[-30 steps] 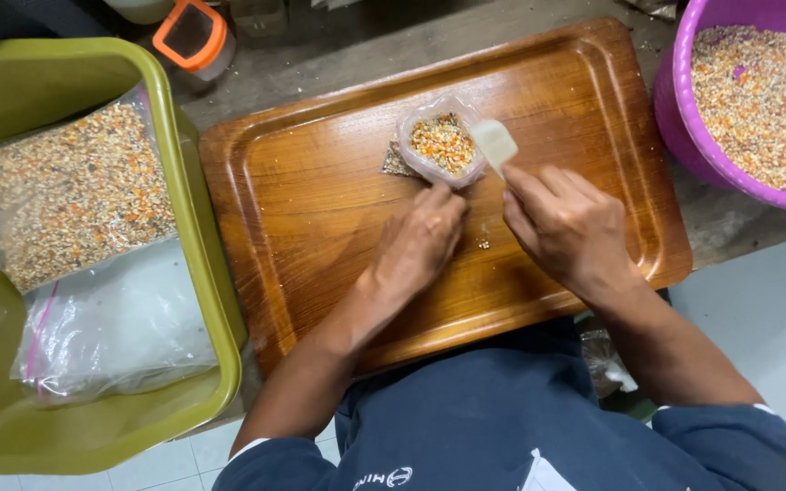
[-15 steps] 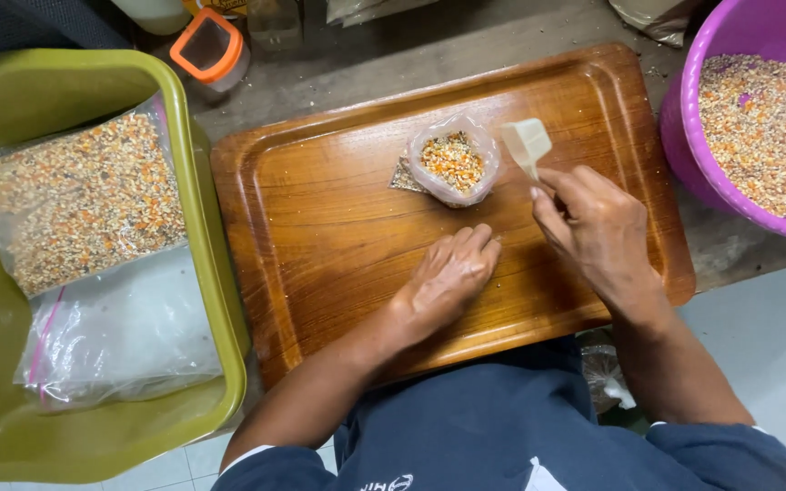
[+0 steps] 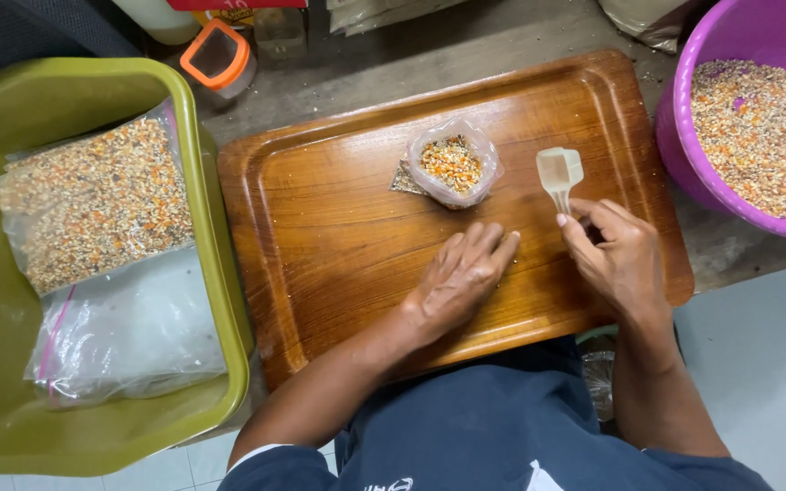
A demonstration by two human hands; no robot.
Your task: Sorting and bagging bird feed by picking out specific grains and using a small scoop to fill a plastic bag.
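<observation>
A wooden tray lies in front of the person and serves as the landmark for everything else. Near the tray's far middle stands a small open plastic bag partly filled with mixed orange and pale grain, with a flat scrap showing under its left edge. Just right of the bag, over the tray, the right hand has its fingers closed around the handle of a small pale scoop, whose bowl points away from the person and looks empty. The left hand rests palm down on the tray's bare wood nearer the person than the bag, fingers held loosely together and flat, gripping nothing; it does not touch the bag.

Off the tray's left edge, touching it, sits an olive-green tub holding a filled, sealed bag of grain and below it a pale bag whose contents cannot be made out. Off the tray's right edge stands a purple basin with loose grain in it. Beyond the tray's far left corner lies an orange-lidded container. Nothing lies between the scoop and the small bag.
</observation>
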